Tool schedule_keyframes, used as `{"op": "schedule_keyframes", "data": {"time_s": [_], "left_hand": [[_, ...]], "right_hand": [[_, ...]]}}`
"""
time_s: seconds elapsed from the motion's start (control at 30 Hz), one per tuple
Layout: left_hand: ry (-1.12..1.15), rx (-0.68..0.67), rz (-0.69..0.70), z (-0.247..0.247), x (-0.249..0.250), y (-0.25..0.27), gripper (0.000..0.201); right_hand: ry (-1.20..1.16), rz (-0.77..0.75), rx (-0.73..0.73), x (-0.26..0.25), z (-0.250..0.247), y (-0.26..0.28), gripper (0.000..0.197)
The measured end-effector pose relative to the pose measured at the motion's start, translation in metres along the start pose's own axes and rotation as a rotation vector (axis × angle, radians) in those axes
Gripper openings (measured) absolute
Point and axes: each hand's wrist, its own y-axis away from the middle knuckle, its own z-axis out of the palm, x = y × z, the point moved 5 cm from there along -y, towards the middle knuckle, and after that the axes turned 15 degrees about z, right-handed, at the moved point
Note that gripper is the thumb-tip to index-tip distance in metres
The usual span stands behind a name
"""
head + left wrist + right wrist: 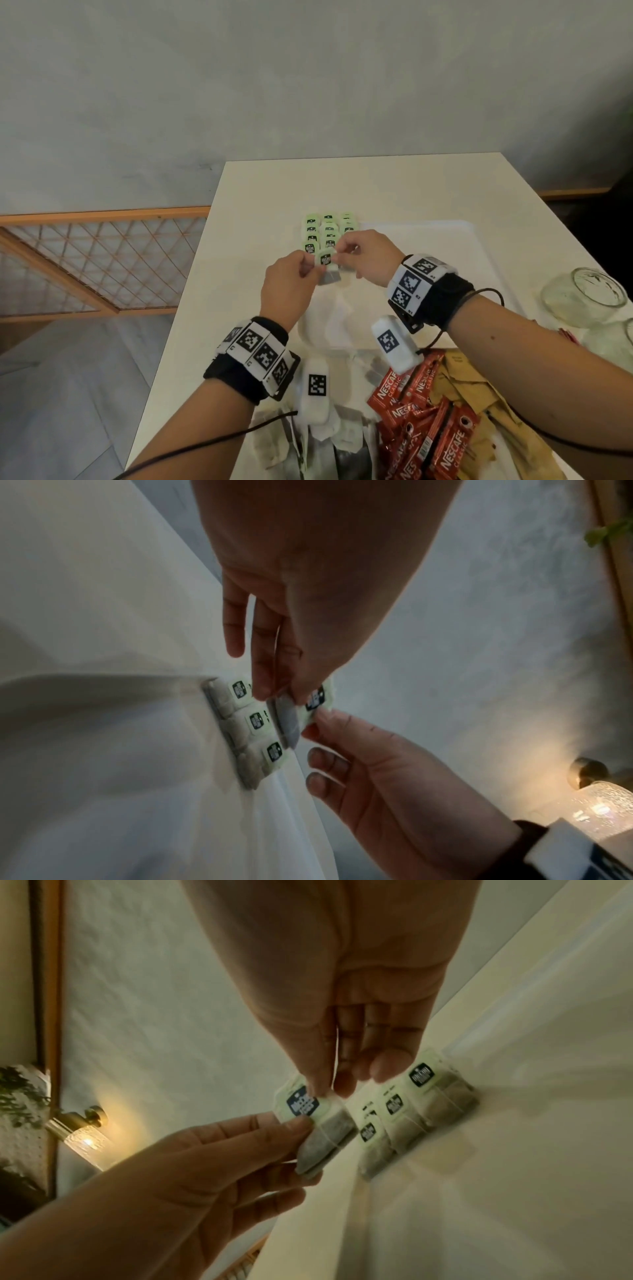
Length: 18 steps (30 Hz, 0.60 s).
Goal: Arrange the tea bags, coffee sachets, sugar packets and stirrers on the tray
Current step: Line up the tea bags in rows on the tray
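A tea bag (326, 261) with a green tag hangs between both hands just above the tray's (452, 240) far left part. My left hand (312, 270) pinches the tea bag (325, 1137) by its lower left side. My right hand (339, 251) pinches the tag (301, 1104) from above with thumb and forefinger. Just beyond lie rows of tea bags (328, 230) with green tags, laid overlapping in the tray's corner; the same rows (255, 721) sit right beside the held tea bag (316, 700).
Near me lies a loose pile: tea bags (329, 431), red coffee sachets (424, 414) and brown sugar packets (479, 407). Two glass jars (582, 294) lie at the right edge. The table's left edge (191, 274) drops off to the floor.
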Motion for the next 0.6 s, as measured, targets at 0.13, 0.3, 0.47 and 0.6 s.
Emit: {"op": "schedule_keyframes", "data": {"time_s": [0.13,0.3,0.47,0.6], "left_hand": [[-0.05,-0.025,-0.053,-0.005,-0.021,0.002,0.007],[-0.18,-0.068,-0.068,-0.011,-0.032,-0.009,0.012],[-0.329,-0.21,-0.096,-0.007,-0.035,-0.028,0.036],[-0.412,-0.294,-0.123,-0.001,-0.039,-0.039,0.028]], "right_hand": [[0.054,0.127,-0.091,0.02,0.023,-0.015,0.003],[0.02,0.227,-0.077,0.029,0.036,-0.031,0.009],[0.013,0.207,-0.035,0.013,0.04,-0.044,0.017],[0.035,0.204,-0.017,0.006,0.043,-0.051,0.021]]}}
